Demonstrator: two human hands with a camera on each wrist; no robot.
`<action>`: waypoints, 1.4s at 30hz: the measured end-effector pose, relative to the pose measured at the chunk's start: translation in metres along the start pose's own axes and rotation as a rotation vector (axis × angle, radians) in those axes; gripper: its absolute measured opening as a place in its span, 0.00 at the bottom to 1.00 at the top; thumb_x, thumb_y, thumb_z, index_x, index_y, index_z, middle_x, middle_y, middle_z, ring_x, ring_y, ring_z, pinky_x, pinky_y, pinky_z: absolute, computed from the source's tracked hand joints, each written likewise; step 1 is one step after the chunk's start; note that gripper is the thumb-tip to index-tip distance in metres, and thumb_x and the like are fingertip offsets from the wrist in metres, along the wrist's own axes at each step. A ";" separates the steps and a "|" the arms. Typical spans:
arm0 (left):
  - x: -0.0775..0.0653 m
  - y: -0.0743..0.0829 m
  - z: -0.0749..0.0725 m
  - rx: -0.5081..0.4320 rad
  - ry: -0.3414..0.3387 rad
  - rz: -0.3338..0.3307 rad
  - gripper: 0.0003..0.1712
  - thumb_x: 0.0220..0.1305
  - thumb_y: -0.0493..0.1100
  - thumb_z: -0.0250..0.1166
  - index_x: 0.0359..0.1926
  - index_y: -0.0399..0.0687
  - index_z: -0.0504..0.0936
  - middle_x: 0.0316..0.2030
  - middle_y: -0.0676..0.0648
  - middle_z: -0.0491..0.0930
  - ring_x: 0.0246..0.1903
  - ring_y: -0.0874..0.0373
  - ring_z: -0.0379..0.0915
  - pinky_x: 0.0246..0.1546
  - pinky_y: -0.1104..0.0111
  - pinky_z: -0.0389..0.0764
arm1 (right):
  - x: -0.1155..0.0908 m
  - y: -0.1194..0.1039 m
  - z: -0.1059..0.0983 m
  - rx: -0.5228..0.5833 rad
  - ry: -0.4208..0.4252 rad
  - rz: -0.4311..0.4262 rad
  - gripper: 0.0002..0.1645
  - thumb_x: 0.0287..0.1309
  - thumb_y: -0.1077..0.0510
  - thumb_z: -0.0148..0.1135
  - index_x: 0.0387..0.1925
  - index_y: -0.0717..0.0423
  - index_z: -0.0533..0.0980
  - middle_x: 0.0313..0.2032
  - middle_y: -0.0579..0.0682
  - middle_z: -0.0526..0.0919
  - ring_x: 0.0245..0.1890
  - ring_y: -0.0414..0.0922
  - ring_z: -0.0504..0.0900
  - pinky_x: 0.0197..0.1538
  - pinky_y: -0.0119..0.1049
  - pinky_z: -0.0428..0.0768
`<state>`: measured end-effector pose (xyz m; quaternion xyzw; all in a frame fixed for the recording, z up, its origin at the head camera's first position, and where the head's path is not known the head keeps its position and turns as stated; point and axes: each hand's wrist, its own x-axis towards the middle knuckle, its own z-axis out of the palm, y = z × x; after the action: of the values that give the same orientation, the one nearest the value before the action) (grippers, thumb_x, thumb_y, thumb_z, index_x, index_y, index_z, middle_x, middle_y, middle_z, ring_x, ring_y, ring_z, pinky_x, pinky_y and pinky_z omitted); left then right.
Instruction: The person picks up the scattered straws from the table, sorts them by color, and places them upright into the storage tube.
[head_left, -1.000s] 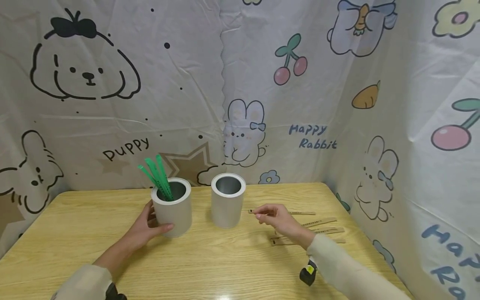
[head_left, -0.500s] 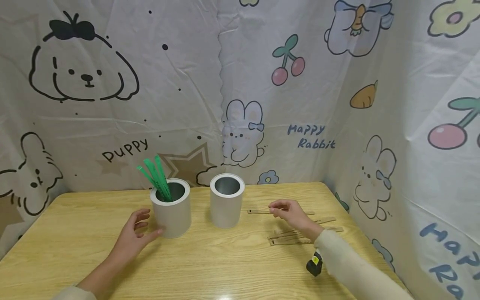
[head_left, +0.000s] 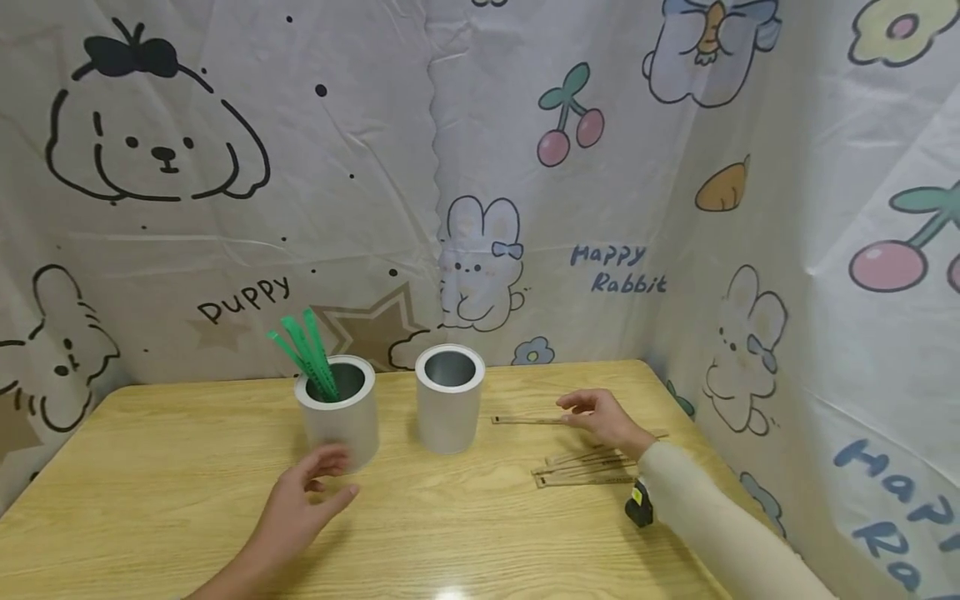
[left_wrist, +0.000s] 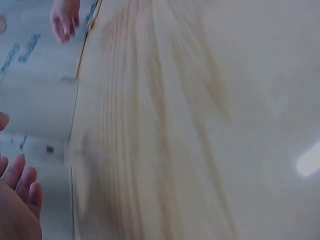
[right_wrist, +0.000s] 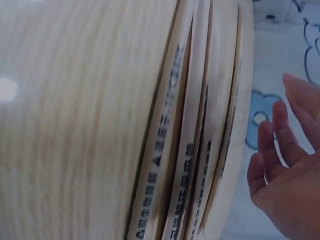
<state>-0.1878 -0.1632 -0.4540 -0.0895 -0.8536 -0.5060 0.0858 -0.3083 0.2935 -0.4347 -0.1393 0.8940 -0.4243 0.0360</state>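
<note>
In the head view my left hand [head_left: 311, 492] hovers in front of the left white cylindrical holder [head_left: 341, 429], its fingers loosely bent around nothing. Green wrapped straws [head_left: 306, 354] lean out of that holder. To its right stands a second white holder [head_left: 448, 412], with no straws showing at its mouth. My right hand [head_left: 603, 419] is above the right side of the table, over one end of a brown paper-wrapped straw [head_left: 525, 420]. The right wrist view shows that hand [right_wrist: 287, 165] with relaxed fingers and nothing held, beside several printed straws [right_wrist: 172, 165].
More brown straws [head_left: 581, 475] lie loosely overlapped on the wooden table [head_left: 450, 525], under and near the right forearm. A printed cloth [head_left: 360, 183] hangs along the table's back and right edges. A black wrist camera [head_left: 639, 504] sits below the right sleeve.
My left hand has let go of the left holder and moved right, in front of it. My right hand has shifted right along the back straw. Holders and green straws stay put.
</note>
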 end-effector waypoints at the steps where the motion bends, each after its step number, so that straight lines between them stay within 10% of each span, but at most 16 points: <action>1: 0.001 0.003 0.007 -0.010 -0.015 0.007 0.26 0.63 0.42 0.71 0.62 0.45 0.77 0.55 0.44 0.83 0.52 0.58 0.78 0.45 0.69 0.78 | 0.002 0.003 -0.001 -0.005 -0.005 0.010 0.19 0.68 0.64 0.60 0.58 0.69 0.77 0.58 0.67 0.80 0.55 0.59 0.79 0.58 0.49 0.81; 16: 0.045 0.018 0.078 -0.183 -0.118 -0.084 0.55 0.59 0.43 0.74 0.79 0.49 0.50 0.78 0.38 0.53 0.76 0.35 0.52 0.73 0.39 0.61 | 0.021 0.019 0.000 -0.053 -0.039 0.014 0.19 0.65 0.64 0.65 0.55 0.68 0.80 0.58 0.67 0.81 0.54 0.60 0.79 0.59 0.53 0.79; 30: 0.088 0.011 0.102 -0.202 -0.062 -0.167 0.67 0.51 0.43 0.80 0.81 0.54 0.43 0.79 0.37 0.50 0.76 0.33 0.49 0.73 0.37 0.58 | 0.028 0.021 0.005 -0.074 -0.136 0.054 0.19 0.63 0.63 0.67 0.54 0.68 0.81 0.56 0.65 0.83 0.55 0.56 0.81 0.57 0.41 0.80; 42: 0.097 0.010 0.107 -0.314 -0.150 -0.195 0.61 0.55 0.42 0.78 0.80 0.46 0.47 0.78 0.34 0.52 0.77 0.35 0.49 0.77 0.41 0.52 | 0.030 0.028 0.007 -0.028 -0.126 0.090 0.17 0.62 0.62 0.69 0.51 0.65 0.83 0.57 0.64 0.83 0.58 0.58 0.79 0.61 0.47 0.78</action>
<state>-0.2853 -0.0581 -0.4731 -0.0561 -0.7728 -0.6308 -0.0425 -0.3424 0.2968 -0.4594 -0.1258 0.9013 -0.3999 0.1090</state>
